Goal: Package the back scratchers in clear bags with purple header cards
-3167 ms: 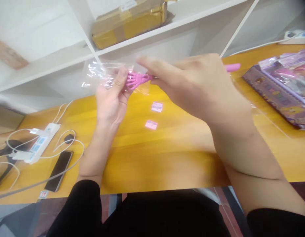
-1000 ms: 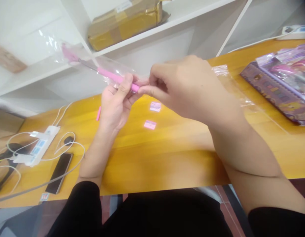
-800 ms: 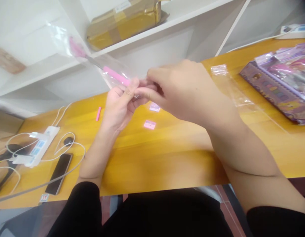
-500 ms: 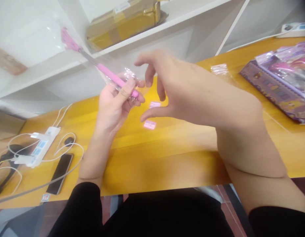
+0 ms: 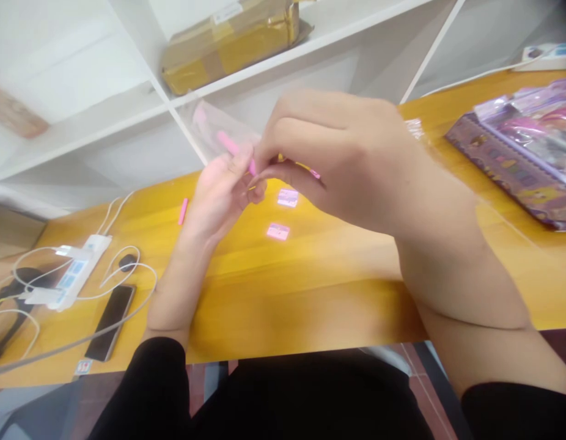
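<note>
Apparently the bag (image 5: 213, 120) is being handled, left hand (image 5: 221, 189) clamped on the stick (image 5: 228, 143); right hand (image 5: 342, 153) touching, grip unclear. Steadiness seems needed next.

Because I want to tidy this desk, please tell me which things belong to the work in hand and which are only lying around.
Work in hand:
pink-handled tool, in the left fingers
clear plastic bag with it
probably the patterned box of bagged items
possibly the pink card, purple card

Apparently just lying about:
smartphone
white power strip
cardboard box
</note>
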Tool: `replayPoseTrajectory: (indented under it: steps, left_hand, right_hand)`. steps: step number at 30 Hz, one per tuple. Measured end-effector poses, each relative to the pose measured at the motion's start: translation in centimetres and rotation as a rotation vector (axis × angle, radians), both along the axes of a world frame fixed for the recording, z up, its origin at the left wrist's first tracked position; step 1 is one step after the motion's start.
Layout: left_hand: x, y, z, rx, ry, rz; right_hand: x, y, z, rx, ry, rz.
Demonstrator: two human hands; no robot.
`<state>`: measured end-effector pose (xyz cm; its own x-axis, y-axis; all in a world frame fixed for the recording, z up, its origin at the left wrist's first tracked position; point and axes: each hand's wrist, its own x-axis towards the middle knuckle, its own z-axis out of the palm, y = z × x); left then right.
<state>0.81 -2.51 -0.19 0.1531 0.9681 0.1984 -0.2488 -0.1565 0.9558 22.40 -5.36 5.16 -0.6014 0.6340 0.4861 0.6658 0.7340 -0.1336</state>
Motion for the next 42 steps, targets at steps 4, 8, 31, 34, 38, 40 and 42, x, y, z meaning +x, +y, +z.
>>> replayPoseTrajectory:
  steps: [4, 8, 31, 34, 38, 40, 42]
  left_hand:
    - [0.2, -0.1, 0.0, 0.007, -0.007, -0.042]
    - [0.4, -0.3, 0.1, 0.012, -0.028, -0.114]
    - [0.7, 0.1, -0.3, 0.125, 0.059, -0.191]
    - [0.5, 0.3, -0.3, 0.159, 0.087, -0.205]
    - [0.3, 0.3, -0.2, 0.228, 0.096, -0.176]
    - [0.3, 0.1, -0.1, 0.255, 0.105, -0.144]
    - [0.3, 0.0, 0.0, 0.270, 0.099, -0.121]
  right_hand:
    - [-0.2, 0.5, -0.1, 0.153, -0.018, 0.030]
    - [-0.3, 1.1, -0.4, 0.211, 0.009, 0.065]
    - [0.6, 2.9, -1.3, -0.042, 0.216, 0.068]
    - [0.7, 2.8, -1.3, -0.108, 0.240, 0.020]
    - [0.6, 2.8, -1.4, -0.293, 0.363, 0.028]
    - [0.4, 2.9, -1.4, -0.436, 0.464, 0.138]
    - [0.1, 3.0, -1.5, -0.559, 0.583, 0.262]
